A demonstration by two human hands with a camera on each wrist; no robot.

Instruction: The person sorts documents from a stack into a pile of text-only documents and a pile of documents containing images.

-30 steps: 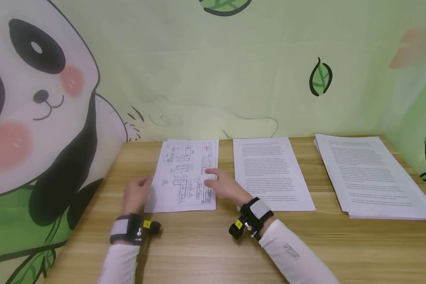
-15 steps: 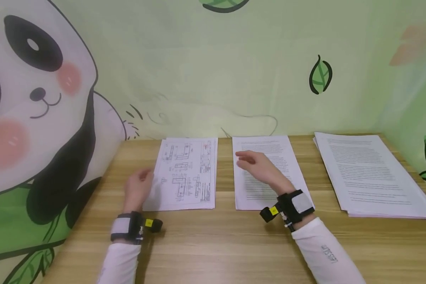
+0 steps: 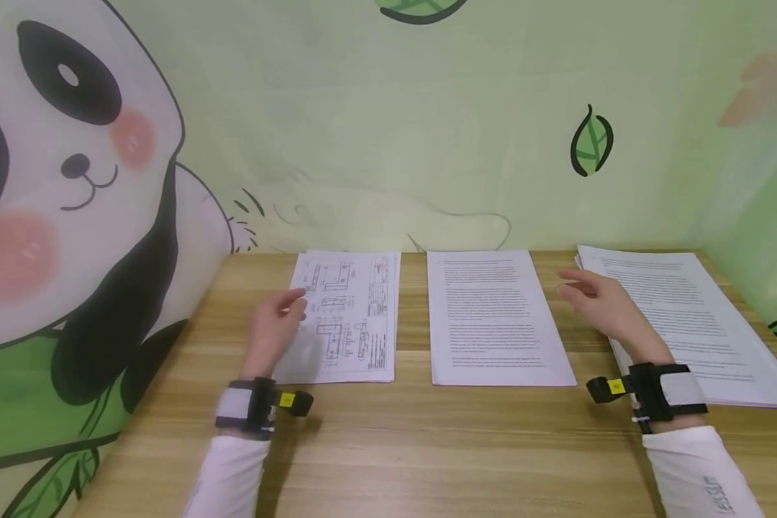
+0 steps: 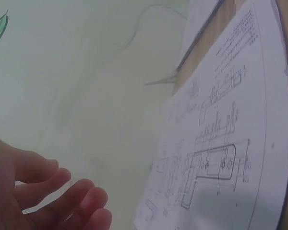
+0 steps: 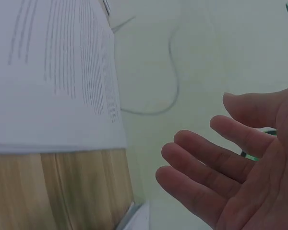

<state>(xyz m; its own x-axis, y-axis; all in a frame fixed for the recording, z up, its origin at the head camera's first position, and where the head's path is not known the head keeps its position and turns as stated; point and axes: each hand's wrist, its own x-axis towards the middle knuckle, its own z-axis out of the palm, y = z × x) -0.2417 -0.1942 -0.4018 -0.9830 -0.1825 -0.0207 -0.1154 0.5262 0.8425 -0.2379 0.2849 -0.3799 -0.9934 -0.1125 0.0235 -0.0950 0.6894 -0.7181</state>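
My left hand (image 3: 277, 327) hovers over the left side of a stack of technical drawings (image 3: 362, 316), its fingers loosely bent with nothing between them. In the left wrist view the drawing sheet (image 4: 216, 158) lies to the right of those relaxed fingers (image 4: 81, 196). On the right, my right hand (image 3: 602, 306) is over the gap between two paper stacks, overlapping the left edge of the right text stack (image 3: 699, 316) in the head view. Its fingers (image 5: 201, 163) are extended and hold nothing. The middle text stack (image 3: 492, 316) lies to the left of this hand.
The three paper stacks lie side by side on a wooden table (image 3: 440, 446), with strips of wood between them. A pale green backdrop (image 3: 362, 129) with a panda picture (image 3: 84, 165) rises behind and to the left of the table.
My right hand has moved right, from the drawings across the middle text stack to the right stack's edge. My left hand has shifted slightly right and farther forward over the drawings.
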